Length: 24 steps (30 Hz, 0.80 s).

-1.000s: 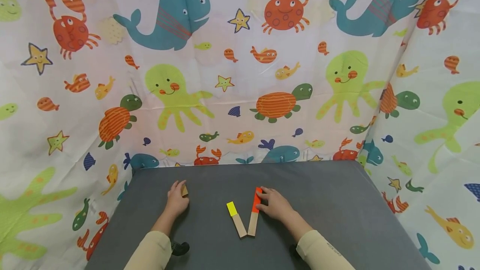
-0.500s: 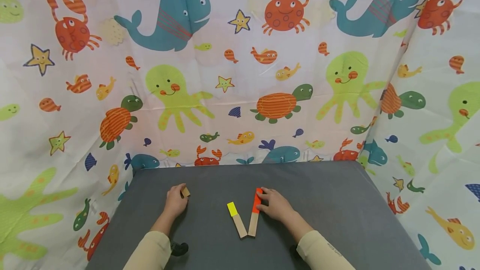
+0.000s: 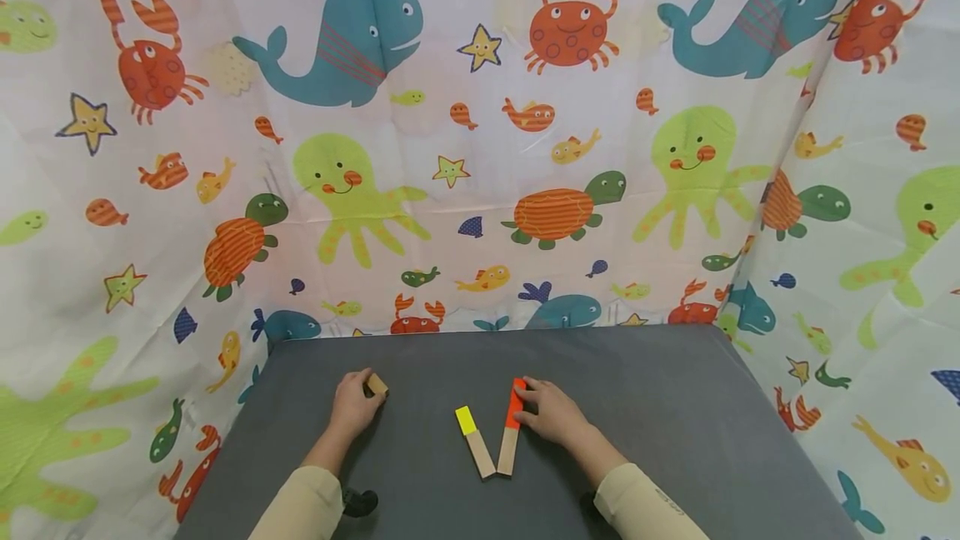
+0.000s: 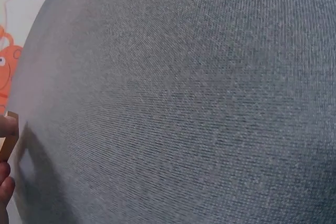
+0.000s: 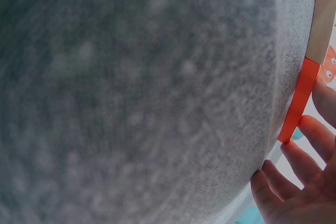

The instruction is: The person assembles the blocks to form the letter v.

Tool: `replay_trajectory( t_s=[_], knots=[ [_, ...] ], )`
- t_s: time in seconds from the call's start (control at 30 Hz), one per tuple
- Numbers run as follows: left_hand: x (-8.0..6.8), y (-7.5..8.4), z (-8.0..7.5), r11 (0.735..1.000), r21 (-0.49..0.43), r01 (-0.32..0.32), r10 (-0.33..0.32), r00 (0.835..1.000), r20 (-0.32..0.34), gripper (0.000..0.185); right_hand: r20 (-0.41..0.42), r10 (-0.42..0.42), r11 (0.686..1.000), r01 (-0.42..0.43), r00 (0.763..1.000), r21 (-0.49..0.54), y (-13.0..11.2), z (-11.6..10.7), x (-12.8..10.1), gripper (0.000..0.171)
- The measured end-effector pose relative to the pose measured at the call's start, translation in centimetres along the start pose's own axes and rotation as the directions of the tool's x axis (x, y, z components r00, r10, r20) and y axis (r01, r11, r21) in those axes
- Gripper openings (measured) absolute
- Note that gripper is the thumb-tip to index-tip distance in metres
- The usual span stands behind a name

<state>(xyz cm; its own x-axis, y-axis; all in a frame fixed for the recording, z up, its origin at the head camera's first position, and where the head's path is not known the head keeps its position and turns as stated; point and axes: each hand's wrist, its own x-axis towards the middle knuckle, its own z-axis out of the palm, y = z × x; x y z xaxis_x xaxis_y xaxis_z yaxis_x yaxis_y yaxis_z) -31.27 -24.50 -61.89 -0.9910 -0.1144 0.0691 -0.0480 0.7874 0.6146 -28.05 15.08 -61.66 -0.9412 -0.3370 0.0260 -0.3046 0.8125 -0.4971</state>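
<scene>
On the grey table (image 3: pixel 660 407) lie two flat wooden sticks that meet at their near ends in a V. One has a yellow tip (image 3: pixel 466 420), the other an orange tip (image 3: pixel 514 403). My right hand (image 3: pixel 546 412) rests beside the orange-tipped stick (image 5: pixel 299 99), its fingertips (image 5: pixel 307 129) touching the orange end. My left hand (image 3: pixel 354 402) lies further left and pinches a small plain wooden block (image 3: pixel 376 384), whose edge (image 4: pixel 8 139) shows at the left wrist view's border.
A curtain printed with sea animals (image 3: pixel 480 132) hangs behind and along both sides of the table. A small black object (image 3: pixel 360 502) sits by my left forearm. Bare grey cloth (image 4: pixel 199 98) fills the left wrist view.
The left hand has turned the small block slightly, so more of it shows past the fingers. The right hand and both sticks have stayed put.
</scene>
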Motion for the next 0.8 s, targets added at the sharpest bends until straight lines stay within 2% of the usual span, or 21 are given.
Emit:
replay_trajectory(
  t_s=[0.43,0.8],
  knots=[
    [0.1,2.2,-0.2,0.998,-0.036,-0.052,0.051,0.998,-0.04,0.056,0.013,0.012,1.0,-0.012,1.0,-0.01,-0.6,-0.3,-0.2,0.057],
    [-0.2,4.2,-0.4,0.996,-0.088,-0.028,0.026,0.999,-0.018,0.055,0.011,0.017,1.0,-0.017,1.0,-0.017,-0.3,0.0,0.0,0.057]
  ],
)
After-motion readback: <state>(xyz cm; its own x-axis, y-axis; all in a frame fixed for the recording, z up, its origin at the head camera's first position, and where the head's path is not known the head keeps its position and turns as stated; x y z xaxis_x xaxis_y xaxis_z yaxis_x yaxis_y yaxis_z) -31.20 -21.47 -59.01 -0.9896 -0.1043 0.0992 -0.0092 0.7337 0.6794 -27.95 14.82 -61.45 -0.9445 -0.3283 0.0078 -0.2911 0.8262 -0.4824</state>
